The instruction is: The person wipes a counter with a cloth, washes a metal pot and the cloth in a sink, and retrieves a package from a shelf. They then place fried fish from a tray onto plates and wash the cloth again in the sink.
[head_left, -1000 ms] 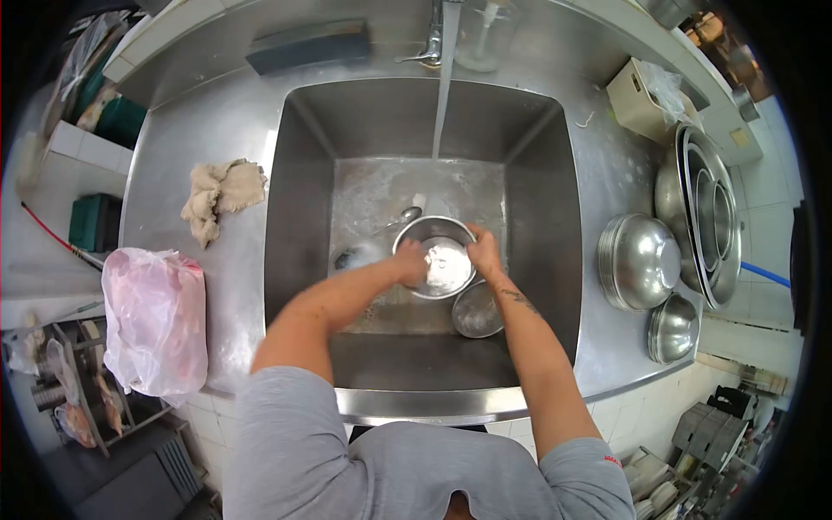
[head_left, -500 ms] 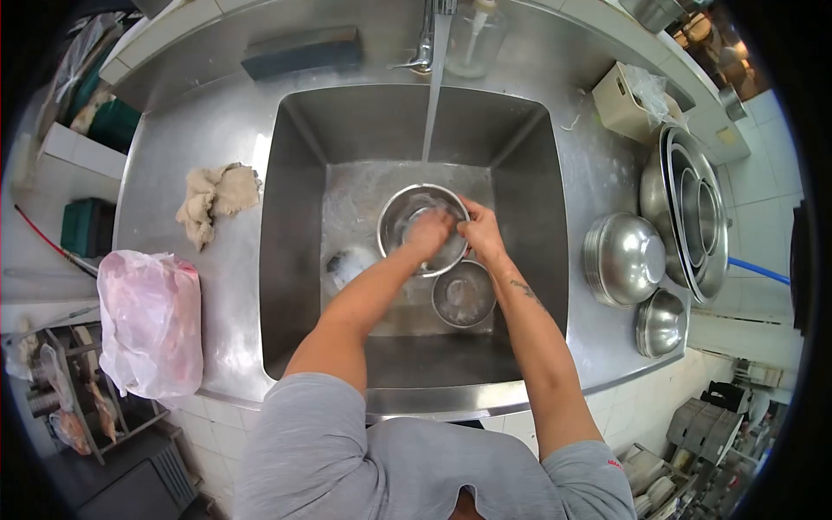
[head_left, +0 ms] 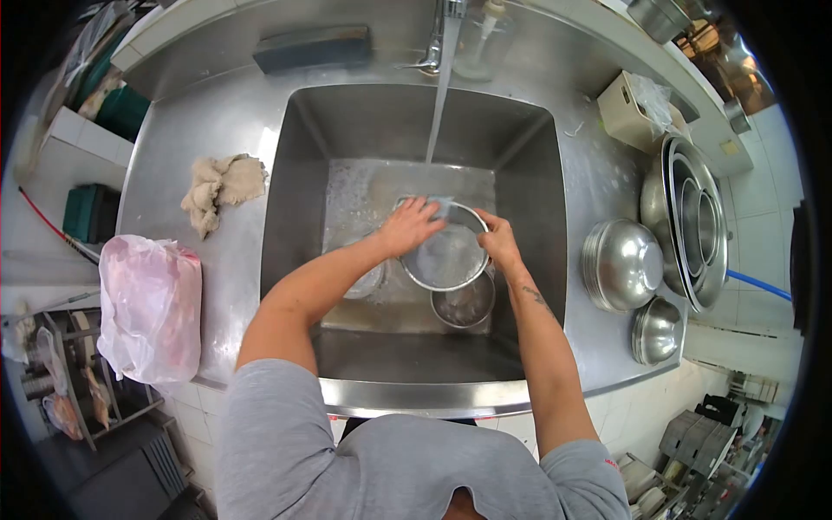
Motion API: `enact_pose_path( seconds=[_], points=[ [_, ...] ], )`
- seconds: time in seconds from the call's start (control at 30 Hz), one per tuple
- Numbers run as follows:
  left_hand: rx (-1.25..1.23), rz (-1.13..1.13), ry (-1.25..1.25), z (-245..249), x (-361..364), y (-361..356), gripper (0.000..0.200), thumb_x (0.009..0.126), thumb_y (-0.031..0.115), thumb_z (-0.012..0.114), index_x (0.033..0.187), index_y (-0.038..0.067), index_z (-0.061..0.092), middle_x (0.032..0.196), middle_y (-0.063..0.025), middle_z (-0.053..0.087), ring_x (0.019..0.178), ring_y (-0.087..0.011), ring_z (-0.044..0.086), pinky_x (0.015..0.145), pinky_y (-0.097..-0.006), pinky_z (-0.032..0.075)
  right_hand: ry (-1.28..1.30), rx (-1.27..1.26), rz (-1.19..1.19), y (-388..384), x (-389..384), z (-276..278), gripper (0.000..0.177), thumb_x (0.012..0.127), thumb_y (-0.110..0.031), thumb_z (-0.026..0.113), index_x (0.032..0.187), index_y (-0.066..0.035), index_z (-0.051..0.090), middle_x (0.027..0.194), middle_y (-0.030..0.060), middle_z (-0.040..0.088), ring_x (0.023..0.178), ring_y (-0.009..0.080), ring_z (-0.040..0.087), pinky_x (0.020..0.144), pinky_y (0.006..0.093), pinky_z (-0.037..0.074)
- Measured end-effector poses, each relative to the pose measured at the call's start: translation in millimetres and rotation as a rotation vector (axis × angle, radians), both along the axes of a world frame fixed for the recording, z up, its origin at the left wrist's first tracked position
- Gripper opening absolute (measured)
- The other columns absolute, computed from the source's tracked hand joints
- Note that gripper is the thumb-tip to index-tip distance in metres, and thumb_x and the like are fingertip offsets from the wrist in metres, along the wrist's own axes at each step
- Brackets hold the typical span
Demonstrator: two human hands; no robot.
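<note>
A: Shifted since earlier: left hand [head_left: 412,224], out of the round steel bowl [head_left: 446,257] onto its far rim.
B: Gripped at the right rim by right hand [head_left: 500,244]; left hold unclear. Tilted inside the square steel sink [head_left: 295,173].

We logged bowl [head_left: 448,258] in sink [head_left: 299,173], smaller bowl [head_left: 465,305] just before it; rag [head_left: 221,186] left, stacked bowls [head_left: 622,264] right, both on counter [head_left: 173,139].

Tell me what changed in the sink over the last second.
The left hand came out of the bowl and now lies on its far rim; the right hand keeps hold of the right rim. The small bowl, running water and counter bowls stayed put.
</note>
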State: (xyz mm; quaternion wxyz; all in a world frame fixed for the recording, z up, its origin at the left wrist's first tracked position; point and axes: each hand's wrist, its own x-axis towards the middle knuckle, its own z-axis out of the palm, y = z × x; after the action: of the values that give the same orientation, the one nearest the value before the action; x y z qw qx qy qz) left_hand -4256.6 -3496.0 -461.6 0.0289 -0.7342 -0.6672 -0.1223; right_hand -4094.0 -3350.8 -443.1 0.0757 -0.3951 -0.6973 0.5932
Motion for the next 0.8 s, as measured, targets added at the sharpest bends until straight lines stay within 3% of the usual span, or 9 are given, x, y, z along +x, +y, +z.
enact_pose_path(
  seconds=[0.03, 0.13, 0.23, 0.33, 0.43, 0.5, 0.6, 0.77, 0.8],
  points=[
    [0.168, -0.007, -0.021, 4.8, -7.3, 10.9, 0.046, 0.067, 0.02, 0.06, 0.111, 0.019, 0.051, 0.114, -0.0122, 0.045, 0.1, -0.0307, 0.045, 0.084, -0.0412, 0.041, 0.038, -0.06, 0.045, -1.0, -6.1, 8.8, 0.056, 0.061, 0.008, 0.044, 0.115, -0.004, 0.056, 0.08, 0.0106, 0.063, 0.051, 0.0131, 0.054, 0.037, 0.0265, 0.039],
    [0.206, -0.04, -0.046, 13.9, 2.8, 41.8, 0.044, 0.065, 0.011, 0.061, 0.107, 0.013, 0.048, 0.113, -0.0154, 0.044, 0.101, -0.0333, 0.045, 0.083, -0.0423, 0.042, 0.126, -0.128, 0.016, 0.5, -14.9, 8.7, 0.057, 0.061, 0.008, 0.043, 0.116, -0.003, 0.054, 0.07, 0.0065, 0.059, 0.041, 0.0084, 0.045, 0.03, 0.0244, 0.032],
    [0.049, 0.442, -0.234, 4.5, -3.8, 41.5, 0.048, 0.063, 0.001, 0.06, 0.109, 0.009, 0.044, 0.113, -0.0194, 0.044, 0.101, -0.0374, 0.045, 0.083, -0.0443, 0.041, 0.146, -0.078, -0.158, 1.3, -8.9, 9.5, 0.058, 0.063, 0.009, 0.042, 0.12, 0.0, 0.05, 0.073, 0.0086, 0.06, 0.039, 0.0094, 0.045, 0.03, 0.0245, 0.033],
    [-0.127, 0.862, -0.8, -47.6, -24.5, 42.0, 0.055, 0.065, 0.007, 0.066, 0.115, 0.009, 0.042, 0.115, -0.021, 0.043, 0.106, -0.0383, 0.044, 0.09, -0.043, 0.039, 0.135, 0.059, -0.358, 7.3, -3.3, -20.1, 0.063, 0.065, 0.008, 0.042, 0.127, -0.002, 0.042, 0.084, 0.014, 0.059, 0.043, 0.0136, 0.051, 0.032, 0.0264, 0.041],
    [-0.146, 1.016, -0.649, -99.8, -37.7, 34.9, 0.057, 0.067, 0.004, 0.064, 0.119, 0.008, 0.039, 0.119, -0.0256, 0.04, 0.111, -0.0416, 0.04, 0.093, -0.0429, 0.037, 0.151, -0.054, -0.5, 1.6, -4.7, -33.1, 0.066, 0.065, 0.009, 0.04, 0.129, -0.006, 0.039, 0.092, 0.0161, 0.057, 0.048, 0.0166, 0.054, 0.034, 0.0272, 0.045],
    [-0.261, 0.955, -0.563, -119.1, -37.7, 16.5, 0.054, 0.074, 0.008, 0.058, 0.123, 0.003, 0.036, 0.124, -0.0293, 0.035, 0.117, -0.0429, 0.036, 0.098, -0.0424, 0.033, 0.156, -0.193, -0.545, 2.3, 0.7, -54.0, 0.071, 0.07, 0.009, 0.042, 0.136, -0.009, 0.024, 0.093, 0.0166, 0.055, 0.051, 0.019, 0.056, 0.038, 0.0304, 0.05],
    [-0.515, 1.051, -0.259, -217.4, -31.8, 5.1, 0.046, 0.083, 0.018, 0.043, 0.123, -0.002, 0.035, 0.125, -0.0283, 0.036, 0.116, -0.0394, 0.039, 0.091, -0.0503, 0.032, 0.051, -0.32, -0.62, 3.8, 9.8, -90.1, 0.072, 0.073, 0.007, 0.044, 0.138, -0.007, 0.015, 0.088, 0.0156, 0.055, 0.049, 0.0198, 0.055, 0.041, 0.0316, 0.052],
    [-0.694, 0.858, -0.011, -191.4, -3.3, 10.0, 0.039, 0.084, 0.021, 0.04, 0.117, 0.0, 0.04, 0.106, -0.0201, 0.055, 0.099, -0.0299, 0.054, 0.075, -0.0478, 0.034, -0.433, -0.319, -0.558, -0.9, 44.7, -114.4, 0.061, 0.074, 0.004, 0.048, 0.131, 0.0, 0.026, 0.093, 0.0209, 0.057, 0.06, 0.0256, 0.061, 0.044, 0.0377, 0.052],
    [-0.682, 0.833, -0.063, -193.1, -1.7, 9.0, 0.036, 0.084, 0.022, 0.04, 0.115, 0.003, 0.043, 0.1, -0.0181, 0.058, 0.094, -0.0286, 0.057, 0.073, -0.0463, 0.034, -0.629, -0.072, -0.406, 3.2, 49.0, -116.4, 0.052, 0.075, 0.0, 0.048, 0.124, 0.002, 0.033, 0.096, 0.0219, 0.057, 0.062, 0.0267, 0.063, 0.045, 0.0387, 0.051]
  ],
)
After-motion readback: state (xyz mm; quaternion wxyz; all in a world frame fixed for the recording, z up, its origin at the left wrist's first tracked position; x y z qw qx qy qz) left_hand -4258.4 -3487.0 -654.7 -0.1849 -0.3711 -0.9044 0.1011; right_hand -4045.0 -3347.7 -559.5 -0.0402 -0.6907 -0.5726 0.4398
